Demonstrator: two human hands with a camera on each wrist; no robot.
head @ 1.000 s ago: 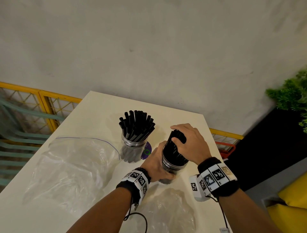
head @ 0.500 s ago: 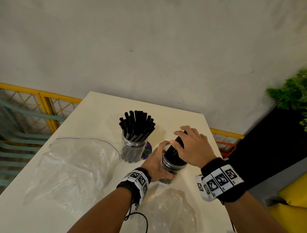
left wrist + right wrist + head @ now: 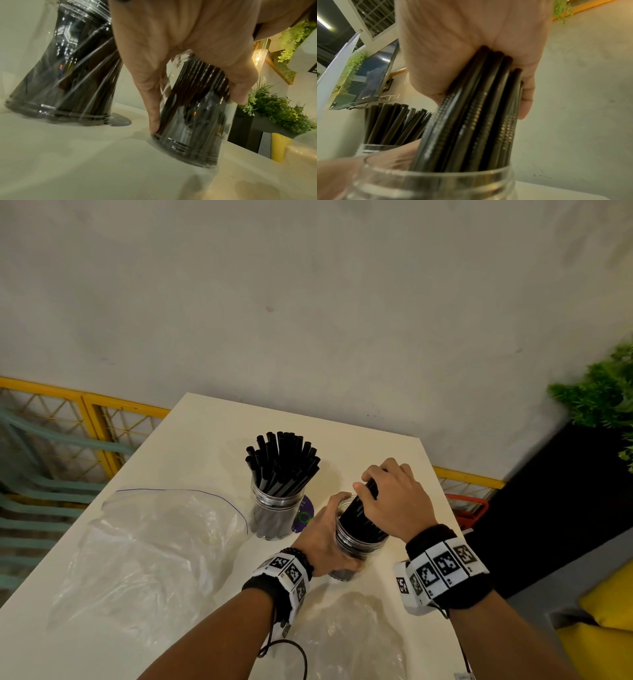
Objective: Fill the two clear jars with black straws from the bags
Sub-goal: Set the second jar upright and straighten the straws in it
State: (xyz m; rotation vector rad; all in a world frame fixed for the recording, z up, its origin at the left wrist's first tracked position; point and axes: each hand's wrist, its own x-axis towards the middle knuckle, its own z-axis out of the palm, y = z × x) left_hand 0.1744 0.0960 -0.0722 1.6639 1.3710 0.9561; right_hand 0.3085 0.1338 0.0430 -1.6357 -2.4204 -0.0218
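— Where is the near jar [image 3: 356, 546] sitting?
— By the table's [image 3: 191, 446] right edge, left hand [image 3: 322, 537] gripping its side.
— And the right hand [image 3: 394, 501]?
— Clasping the black straws [image 3: 471, 121] standing in it; the far jar [image 3: 275, 508] is standing full beside it, bags [image 3: 147, 546] lying nearby

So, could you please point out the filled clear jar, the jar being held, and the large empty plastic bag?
Filled clear jar [image 3: 276, 517]: head view, clear wall.
Held jar [image 3: 195, 129]: left wrist view, lower wall.
Large empty plastic bag [image 3: 150, 546]: head view, middle.
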